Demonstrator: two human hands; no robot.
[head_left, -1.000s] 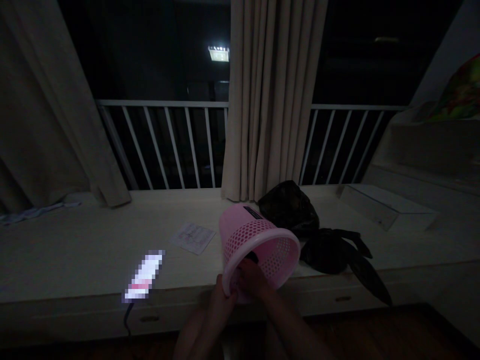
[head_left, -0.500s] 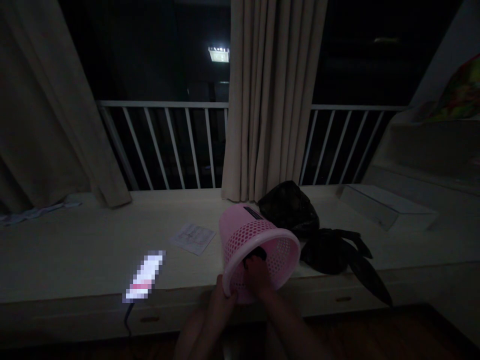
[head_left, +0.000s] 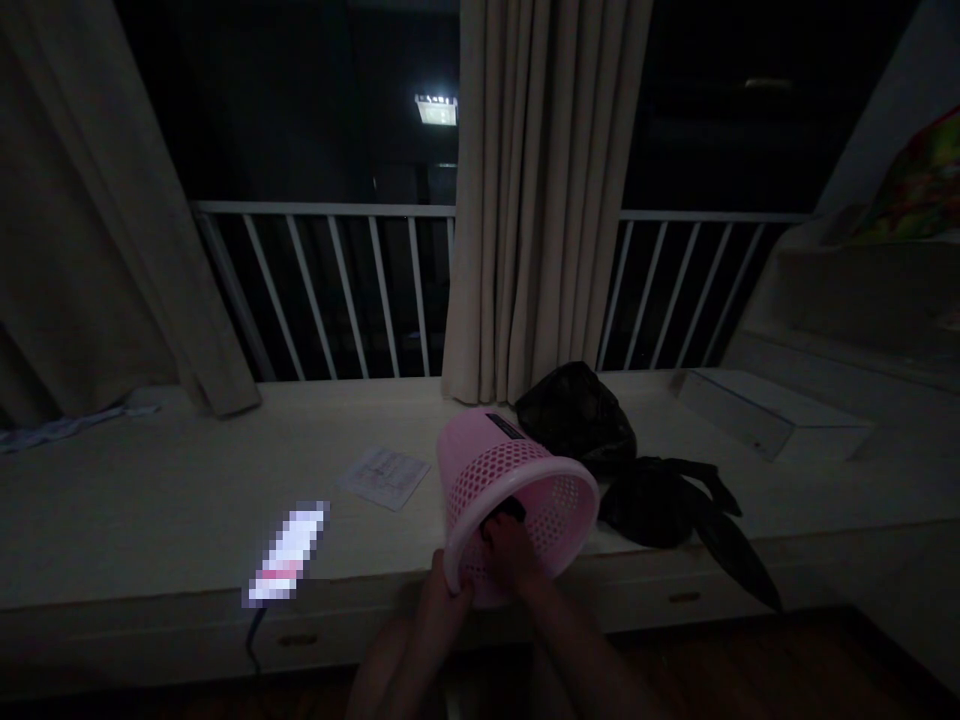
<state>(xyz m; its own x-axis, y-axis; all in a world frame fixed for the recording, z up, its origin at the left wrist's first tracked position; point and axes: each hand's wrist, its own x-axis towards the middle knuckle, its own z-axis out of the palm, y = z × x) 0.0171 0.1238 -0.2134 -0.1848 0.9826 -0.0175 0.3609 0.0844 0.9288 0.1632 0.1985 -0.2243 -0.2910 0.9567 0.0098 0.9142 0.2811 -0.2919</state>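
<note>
A pink perforated plastic basket (head_left: 487, 455) lies tipped on its side at the front edge of a pale window bench (head_left: 172, 490), its mouth towards me. My left hand (head_left: 444, 600) grips the lower left of the rim. My right hand (head_left: 511, 552) reaches into the mouth, fingers curled around something small and dark that I cannot make out in the dim light.
Black plastic bags (head_left: 637, 470) lie just right of the basket. A sheet of paper (head_left: 385, 477) lies to its left, and a lit phone (head_left: 286, 553) with a cable sits nearer the bench edge. Behind are a curtain (head_left: 540, 200), window railings (head_left: 337, 290) and a flat box (head_left: 757, 415).
My right hand has pushed a little deeper into the basket mouth and a dark item shows at its fingertips. The basket and left hand have barely moved.
</note>
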